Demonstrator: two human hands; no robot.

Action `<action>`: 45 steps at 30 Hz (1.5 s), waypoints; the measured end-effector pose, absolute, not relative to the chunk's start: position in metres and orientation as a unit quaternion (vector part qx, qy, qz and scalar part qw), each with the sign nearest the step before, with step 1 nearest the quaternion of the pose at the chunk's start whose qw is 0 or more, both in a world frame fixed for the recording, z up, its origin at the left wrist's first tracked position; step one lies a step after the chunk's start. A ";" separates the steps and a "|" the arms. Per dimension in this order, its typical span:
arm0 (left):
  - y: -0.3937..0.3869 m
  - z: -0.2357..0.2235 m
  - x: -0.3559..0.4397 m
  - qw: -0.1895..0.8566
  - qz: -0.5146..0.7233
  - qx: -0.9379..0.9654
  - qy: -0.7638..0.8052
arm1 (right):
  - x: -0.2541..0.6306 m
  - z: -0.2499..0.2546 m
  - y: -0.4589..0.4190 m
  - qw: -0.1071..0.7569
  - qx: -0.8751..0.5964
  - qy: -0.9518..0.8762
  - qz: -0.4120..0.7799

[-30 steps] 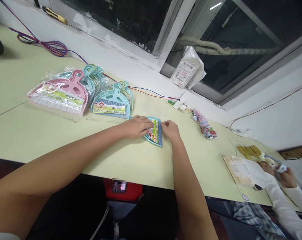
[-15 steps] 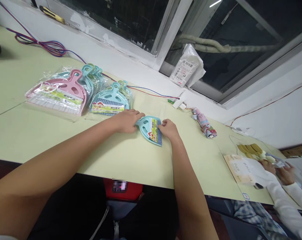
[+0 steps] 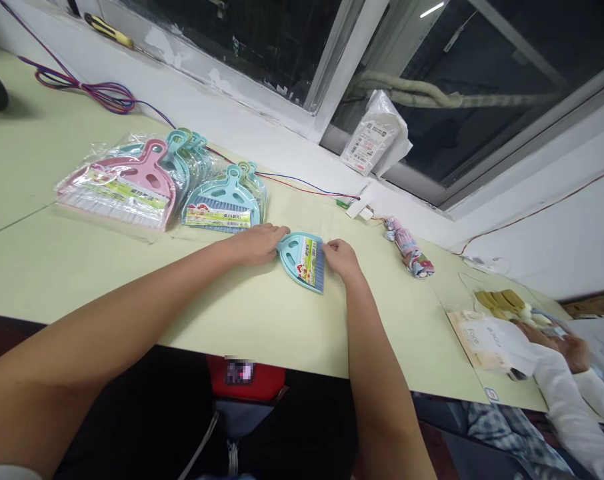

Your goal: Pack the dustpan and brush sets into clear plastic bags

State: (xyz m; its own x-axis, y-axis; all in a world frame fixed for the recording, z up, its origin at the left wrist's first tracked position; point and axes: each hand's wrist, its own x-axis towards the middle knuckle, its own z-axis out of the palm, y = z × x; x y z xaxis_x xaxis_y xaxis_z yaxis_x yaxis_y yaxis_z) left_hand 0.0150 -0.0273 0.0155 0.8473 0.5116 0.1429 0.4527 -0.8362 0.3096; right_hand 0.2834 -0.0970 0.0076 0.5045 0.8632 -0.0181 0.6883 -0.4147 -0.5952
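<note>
Left hand (image 3: 259, 245) grips handle end of blue dustpan set (image 3: 293, 257), right hand (image 3: 341, 259) at its bristle edge. Packed sets (image 3: 127, 189) near left on table (image 3: 262, 320). Co-worker's hands (image 3: 575, 352) far right.

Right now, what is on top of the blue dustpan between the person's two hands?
On the blue dustpan sits a brush with blue-grey bristles, a printed label across it. The brush hides the surface beneath, and the left hand covers most of the handle.
</note>
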 end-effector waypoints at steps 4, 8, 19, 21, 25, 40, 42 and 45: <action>-0.026 0.020 0.012 0.164 0.091 0.940 0.286 | 0.292 0.010 -0.096 0.342 -0.803 -0.411 0.263; -0.025 0.022 0.011 0.183 0.086 0.929 0.309 | 0.299 0.017 -0.100 0.398 -0.754 -0.367 0.371; -0.022 0.023 0.010 0.173 0.107 0.930 0.305 | 0.292 0.005 -0.100 0.487 -0.539 -0.317 0.610; -0.022 0.024 0.009 0.176 0.107 0.929 0.307 | 0.293 0.003 -0.099 0.490 -0.531 -0.313 0.616; -0.023 0.026 0.010 0.189 0.116 0.928 0.300 | 0.297 0.002 -0.099 0.505 -0.527 -0.314 0.607; -0.009 0.006 0.023 0.119 0.265 0.915 0.281 | 0.364 0.023 -0.118 0.594 -0.601 -0.270 0.461; -0.009 0.001 0.033 0.096 0.221 0.937 0.254 | 0.381 0.021 -0.126 0.611 -0.603 -0.257 0.444; -0.009 -0.007 0.044 0.072 0.166 0.951 0.251 | 0.401 0.014 -0.132 0.621 -0.607 -0.241 0.434</action>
State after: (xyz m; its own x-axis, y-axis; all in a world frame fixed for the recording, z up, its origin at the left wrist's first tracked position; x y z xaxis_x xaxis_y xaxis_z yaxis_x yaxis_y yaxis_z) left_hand 0.0440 -0.0091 -0.0068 0.8191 0.5011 0.2791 0.4532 -0.8637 0.2206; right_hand 0.4013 -0.1324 0.0139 0.5074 0.8311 -0.2275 -0.2456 -0.1135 -0.9627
